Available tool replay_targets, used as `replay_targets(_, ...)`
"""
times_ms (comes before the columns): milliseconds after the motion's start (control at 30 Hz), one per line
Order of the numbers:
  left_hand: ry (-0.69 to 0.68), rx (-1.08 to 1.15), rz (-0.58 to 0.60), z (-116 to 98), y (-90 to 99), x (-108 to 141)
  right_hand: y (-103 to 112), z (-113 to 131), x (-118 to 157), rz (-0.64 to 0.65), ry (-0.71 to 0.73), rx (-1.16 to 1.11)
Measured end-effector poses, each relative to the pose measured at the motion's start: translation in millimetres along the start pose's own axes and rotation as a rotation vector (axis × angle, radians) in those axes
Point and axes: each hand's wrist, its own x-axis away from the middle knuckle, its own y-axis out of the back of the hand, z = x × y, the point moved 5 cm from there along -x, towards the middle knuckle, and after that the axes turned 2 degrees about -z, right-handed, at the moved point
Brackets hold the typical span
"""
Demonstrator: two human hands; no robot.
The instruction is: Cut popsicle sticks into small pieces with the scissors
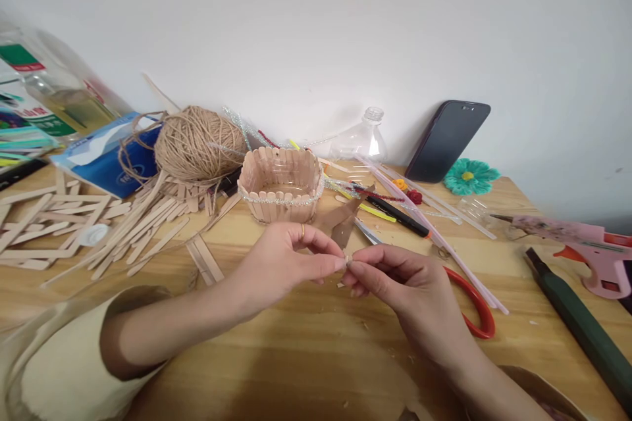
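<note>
My left hand (291,258) and my right hand (412,283) meet fingertip to fingertip above the middle of the table. Both are closed in a pinch on one tiny pale piece (348,261), too small to name. Just behind my left hand stands a small basket of craft sticks (279,210), with a sparkly band around it. A brown scrap (343,227) lies beyond the fingertips. Close to my right hand is a red-handled pair of scissors (486,323), partly hidden by that hand.
On the left are loose craft sticks (158,223), a twine ball (200,145) and a blue tissue pack (106,161). Behind stand a cut bottle top (368,135) and a phone (447,141). At right lie a teal flower (471,177) and a pink glue gun (573,237).
</note>
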Motion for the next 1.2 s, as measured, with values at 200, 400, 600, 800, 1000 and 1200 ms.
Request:
replay_targets(200, 0.014, 0.05, -0.007, -1.2, -0.4, 0.3, -1.1, -1.5, 0.4, 0.004, -0.04, -0.065)
replay_targets(400, -0.007, 0.029, -0.014, -2.4, 0.4, 0.8, -1.6, -2.4, -0.7, -0.016, -0.037, -0.077)
replay_targets(600, -0.026, 0.015, -0.019, 1.3, 0.5, 0.4, 0.1, -7.5, -1.7, -0.014, -0.029, -0.085)
replay_targets(800, -0.071, -0.196, -0.097, -13.8, 9.6, 2.0, -0.1, -9.1, -2.2, -0.005, -0.089, -0.16)
replay_targets(1000, -0.415, -0.431, -0.339, -61.4, 35.5, 22.5, 1.2, -8.2, -3.4, -0.025, -0.067, -0.222)
replay_targets(1200, -0.705, -0.733, -0.447, -88.4, 57.6, 45.3, 6.1, -9.5, -5.4, -0.022, 0.02, -0.215)
